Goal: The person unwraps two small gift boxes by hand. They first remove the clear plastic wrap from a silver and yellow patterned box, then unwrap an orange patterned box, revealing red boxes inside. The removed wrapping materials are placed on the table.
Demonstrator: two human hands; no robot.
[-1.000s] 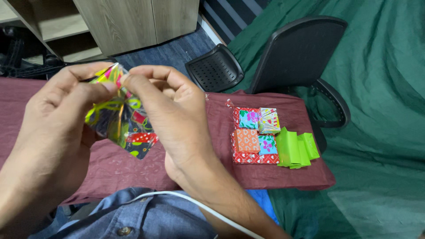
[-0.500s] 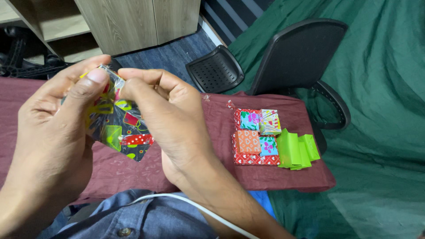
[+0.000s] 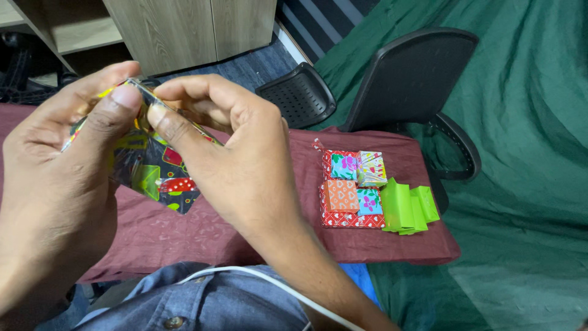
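Observation:
Both hands hold one shiny dark sheet of patterned paper (image 3: 153, 175) with red, green and yellow shapes, raised above a maroon-covered table (image 3: 196, 233). My left hand (image 3: 61, 165) pinches its upper left edge with thumb and fingers. My right hand (image 3: 226, 153) pinches the top edge right beside it, fingers curled over the sheet. The lower corner of the paper hangs free below my hands.
At the table's right end lie several small folded paper squares on a red patterned sheet (image 3: 352, 187), with folded bright green paper (image 3: 409, 205) beside them. A black office chair (image 3: 398, 79) stands behind the table. Green cloth (image 3: 527, 153) covers the right side; a wooden cabinet (image 3: 184, 30) stands at the back.
Both hands have shifted slightly left and up with the paper, and the fingertips have closed tighter together along its top edge. The sheet looks more folded over.

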